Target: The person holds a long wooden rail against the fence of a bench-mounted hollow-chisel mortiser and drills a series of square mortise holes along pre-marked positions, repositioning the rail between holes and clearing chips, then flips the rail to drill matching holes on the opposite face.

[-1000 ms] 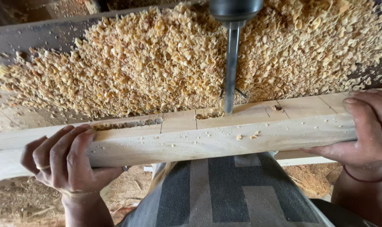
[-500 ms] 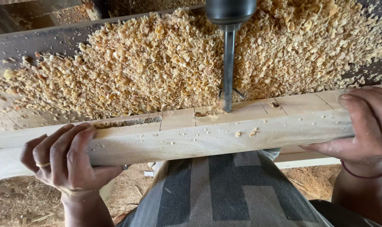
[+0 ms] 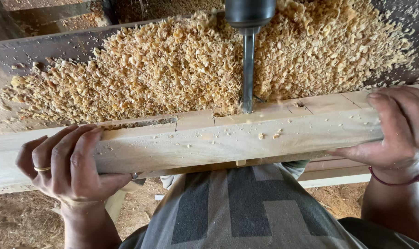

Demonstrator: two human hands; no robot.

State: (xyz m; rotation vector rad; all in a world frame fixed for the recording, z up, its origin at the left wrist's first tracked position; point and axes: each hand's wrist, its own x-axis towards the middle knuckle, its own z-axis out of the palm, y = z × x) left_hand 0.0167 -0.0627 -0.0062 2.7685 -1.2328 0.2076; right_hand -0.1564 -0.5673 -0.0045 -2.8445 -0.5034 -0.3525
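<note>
Both hands are on the timber here. The left hand [image 3: 69, 163] is wrapped around the near face of the long pale wooden beam [image 3: 228, 140], fingers curled over its top edge, a gold ring on one finger. Over on the right, the right hand [image 3: 393, 127] clamps the beam's other stretch, fingers draped across the top and down the near side, a dark red band at the wrist. The beam runs left to right across the scene, tilted slightly up toward the right, lying just in front of the person's grey patterned shirt [image 3: 246, 212]. Pencil lines cross its top face, and there's a long slot [image 3: 138, 123] cut into the top toward the left. Dead centre, the drill bit [image 3: 248, 71] comes straight down from the dark chuck [image 3: 250, 14], its tip meeting the beam's top face; it looks sunk into the wood, though the chips blur the contact point. Beyond the beam, on the far side, a thick heap of wood shavings [image 3: 163, 74] is spread across the dark machine table [image 3: 43, 48]
</note>
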